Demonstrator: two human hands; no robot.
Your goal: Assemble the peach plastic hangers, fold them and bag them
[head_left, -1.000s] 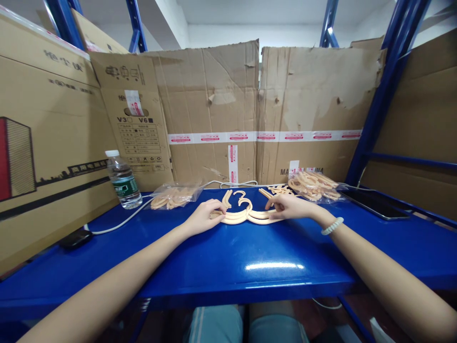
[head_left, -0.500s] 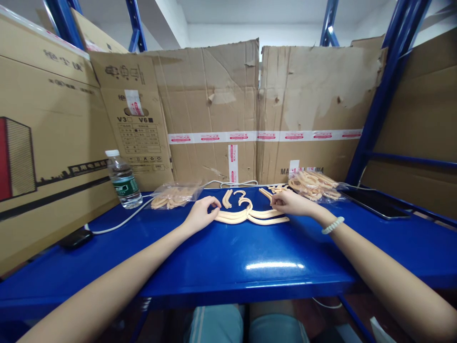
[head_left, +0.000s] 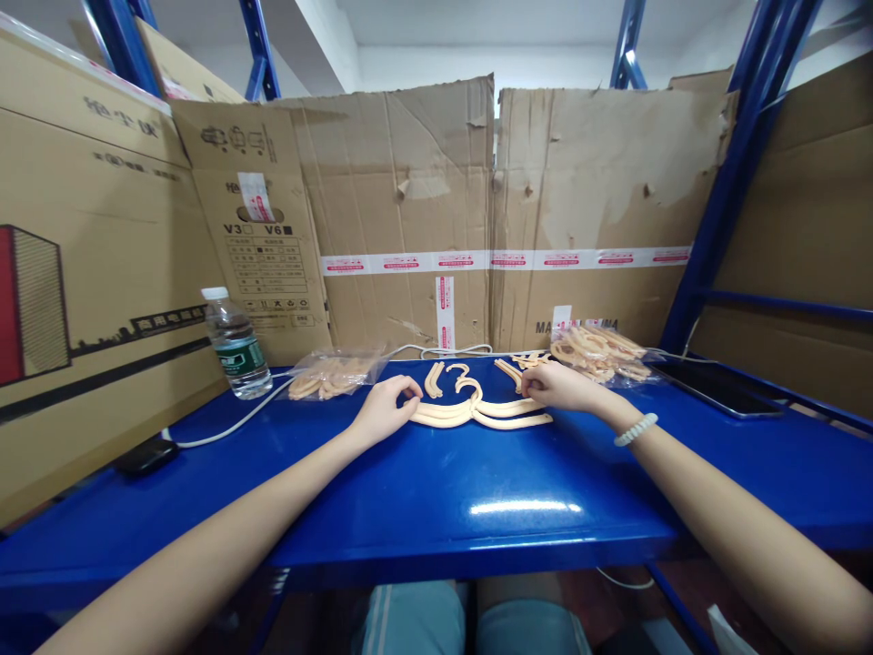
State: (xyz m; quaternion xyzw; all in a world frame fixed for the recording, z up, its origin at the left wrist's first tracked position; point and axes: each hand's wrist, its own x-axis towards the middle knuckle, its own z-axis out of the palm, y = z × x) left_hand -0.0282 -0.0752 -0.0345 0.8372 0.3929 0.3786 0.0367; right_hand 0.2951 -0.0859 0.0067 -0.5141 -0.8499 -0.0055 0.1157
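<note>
Beige clothes hangers (head_left: pixel 443 417) lie together on the blue tabletop in front of me, their curved arms spread left and right from a joined middle with a hook above it. My left hand (head_left: pixel 387 408) is closed in a pinch at the left end of the upper hanger arms. At the right end of the upper arm, my right hand (head_left: pixel 560 387) is pinched too; its fingers hide that tip. Just behind lie a loose hook (head_left: pixel 456 369), a small stack of curved arm pieces (head_left: pixel 435 380) on the left, and straighter pieces (head_left: pixel 507 371) near my right fingers.
Clear bags of beige parts lie at left (head_left: pixel 331 375) and right (head_left: pixel 600 353). A water bottle (head_left: pixel 237 346) and black device (head_left: pixel 145 457) with a white cable stand left. A dark tablet-like slab (head_left: pixel 719 389) lies right. Cardboard sheets (head_left: pixel 409 209) wall the back.
</note>
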